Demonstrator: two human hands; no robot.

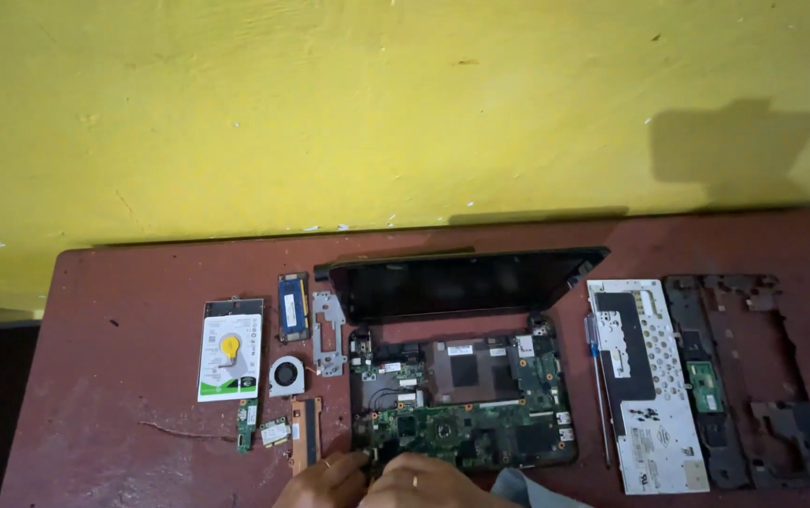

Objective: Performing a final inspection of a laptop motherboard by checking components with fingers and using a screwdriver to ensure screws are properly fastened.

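Both hands sit at the 6 o'clock edge of the view, pressed close together over the near left corner of the opened laptop base (461, 404). The left hand (325, 482) has its fingers (353, 461) curled down onto the green motherboard (443, 433) at that corner; a ring shows on one of them. The right hand (424, 484), also ringed, lies just beside it with its fingers bent toward the same spot. Whether either hand pinches a small part or merely presses on the board cannot be told, since the fingertips hide the contact.

The laptop base lies on the dark red worktop (104, 376) with its screen (461, 282) folded back at 12 o'clock. At 9 o'clock of the hands lie a copper heat pipe piece (305, 433), a small wireless card (275, 432) and another little green board (248, 423). Further toward 10 o'clock are a round fan (286, 374), a hard drive (230, 350), a memory stick (293, 307) and a grey metal bracket (329, 332). At 3 o'clock lie a screwdriver (599, 376), the upturned silver keyboard (648, 381) and the black palm-rest frame (753, 376). A yellow wall (377, 103) stands behind.
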